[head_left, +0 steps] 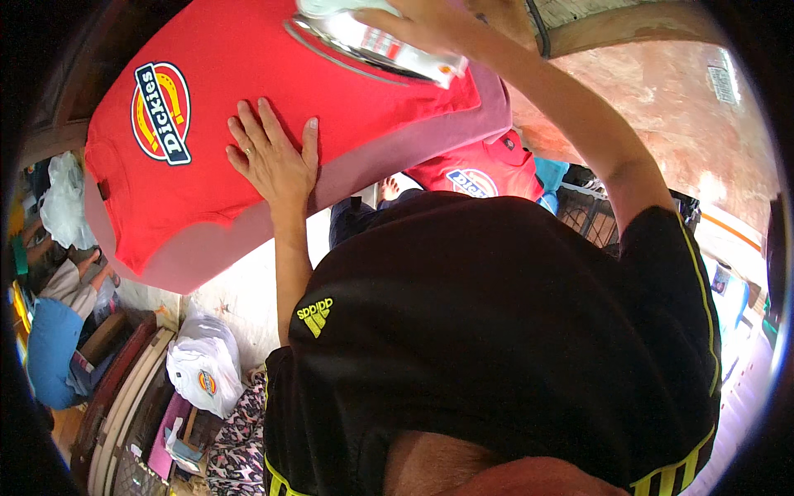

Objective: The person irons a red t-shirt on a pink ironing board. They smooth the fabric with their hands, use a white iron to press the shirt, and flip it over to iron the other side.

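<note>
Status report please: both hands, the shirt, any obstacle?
Left hand flat on red shirt, fingers spread. Right hand grips iron on shirt. Nothing blocking on the pink board.

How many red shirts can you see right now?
2. One red shirt lies spread on the pink board under the left hand and the iron. A second red shirt sits below the board. Others may be hidden.

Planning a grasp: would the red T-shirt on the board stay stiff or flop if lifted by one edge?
Likely floppy: the red T-shirt drapes flat over the pink ironing board. Probably light. It may slide; the left hand lies flat on it while the right hand holds the iron.
</note>
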`<state>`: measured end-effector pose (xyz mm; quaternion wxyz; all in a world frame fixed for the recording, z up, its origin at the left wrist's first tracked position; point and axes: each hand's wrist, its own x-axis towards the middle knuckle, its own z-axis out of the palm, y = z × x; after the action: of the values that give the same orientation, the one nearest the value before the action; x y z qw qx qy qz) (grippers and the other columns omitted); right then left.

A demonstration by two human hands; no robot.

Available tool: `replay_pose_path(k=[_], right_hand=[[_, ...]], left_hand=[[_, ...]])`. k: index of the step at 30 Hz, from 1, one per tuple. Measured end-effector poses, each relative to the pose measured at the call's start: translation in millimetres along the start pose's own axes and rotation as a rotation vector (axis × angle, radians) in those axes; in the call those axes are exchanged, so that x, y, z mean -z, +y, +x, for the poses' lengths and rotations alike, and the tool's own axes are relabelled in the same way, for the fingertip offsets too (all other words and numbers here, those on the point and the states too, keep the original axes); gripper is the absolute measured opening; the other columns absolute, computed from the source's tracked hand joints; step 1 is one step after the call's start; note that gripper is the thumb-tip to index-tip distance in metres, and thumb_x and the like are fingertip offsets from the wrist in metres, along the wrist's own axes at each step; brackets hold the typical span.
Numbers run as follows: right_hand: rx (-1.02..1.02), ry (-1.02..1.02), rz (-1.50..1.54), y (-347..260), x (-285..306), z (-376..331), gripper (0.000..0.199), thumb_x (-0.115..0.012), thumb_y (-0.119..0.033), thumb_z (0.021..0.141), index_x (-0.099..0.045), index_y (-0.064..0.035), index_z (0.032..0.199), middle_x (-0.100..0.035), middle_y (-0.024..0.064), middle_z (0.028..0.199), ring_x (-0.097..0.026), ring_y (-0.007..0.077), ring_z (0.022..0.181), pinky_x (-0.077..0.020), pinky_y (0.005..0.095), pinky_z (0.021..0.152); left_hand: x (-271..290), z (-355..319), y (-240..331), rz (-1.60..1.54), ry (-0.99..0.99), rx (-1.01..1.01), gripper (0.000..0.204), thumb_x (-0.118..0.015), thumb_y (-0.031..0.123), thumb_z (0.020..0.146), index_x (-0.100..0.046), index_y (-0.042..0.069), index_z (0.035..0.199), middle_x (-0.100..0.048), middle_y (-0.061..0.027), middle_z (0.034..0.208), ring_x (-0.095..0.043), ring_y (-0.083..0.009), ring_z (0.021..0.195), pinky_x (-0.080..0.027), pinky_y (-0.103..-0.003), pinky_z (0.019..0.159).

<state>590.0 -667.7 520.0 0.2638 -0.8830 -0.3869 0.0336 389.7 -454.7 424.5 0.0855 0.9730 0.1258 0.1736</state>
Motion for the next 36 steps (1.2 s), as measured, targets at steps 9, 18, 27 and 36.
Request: replay_pose_path(k=[9, 18, 27, 36], right_hand=[[0.27, -0.39, -0.035, -9.4, 19.0, -46.3, 0.041, -0.059, -0.036, 0.098, -0.056, -0.0025, 0.122, -0.068, 0.02, 0.096, -0.066, 0.0351, 0.078, -0.0518, 0.0429, 0.07], [0.362, -0.402, 0.002, 42.1, 67.9, -81.4, 0.045, -0.07, -0.022, 0.091, -0.054, 0.0036, 0.124, -0.067, 0.02, 0.092, -0.069, 0.0308, 0.081, -0.053, 0.0387, 0.072], [0.394, -0.455, 0.077, -101.0, -21.9, -3.5, 0.041, -0.064, -0.033, 0.094, -0.057, 0.0, 0.117, -0.066, 0.0231, 0.078, -0.067, 0.0333, 0.064, -0.0496, 0.0395, 0.058], [0.264, -0.454, 0.211, -190.1, -86.3, 16.8, 0.046, -0.062, -0.042, 0.093, -0.061, 0.0023, 0.104, -0.065, 0.0289, 0.079, -0.067, 0.0437, 0.073, -0.0501, 0.0505, 0.065]], left_hand=[[16.0, -37.7, -58.5, 0.219, 0.036, 0.229, 0.083, -0.043, 0.068, 0.092, -0.036, 0.011, 0.152, -0.027, -0.0211, 0.159, -0.025, -0.0463, 0.144, -0.02, -0.062, 0.112], [19.9, -46.4, -67.6, 0.176, 0.123, 0.314, 0.068, -0.047, 0.054, 0.096, -0.043, 0.009, 0.148, -0.033, -0.0216, 0.156, -0.027, -0.0457, 0.143, -0.019, -0.06, 0.114], [27.8, -62.0, -80.0, 0.053, 0.114, 0.429, 0.058, -0.042, 0.04, 0.101, -0.044, 0.003, 0.145, -0.032, -0.0202, 0.157, -0.023, -0.0408, 0.146, -0.015, -0.056, 0.117], [68.4, -80.3, -250.2, 0.118, 0.54, 0.475, 0.062, -0.056, 0.046, 0.095, -0.05, 0.001, 0.137, -0.047, -0.0261, 0.14, -0.044, -0.0454, 0.129, -0.035, -0.058, 0.104]])
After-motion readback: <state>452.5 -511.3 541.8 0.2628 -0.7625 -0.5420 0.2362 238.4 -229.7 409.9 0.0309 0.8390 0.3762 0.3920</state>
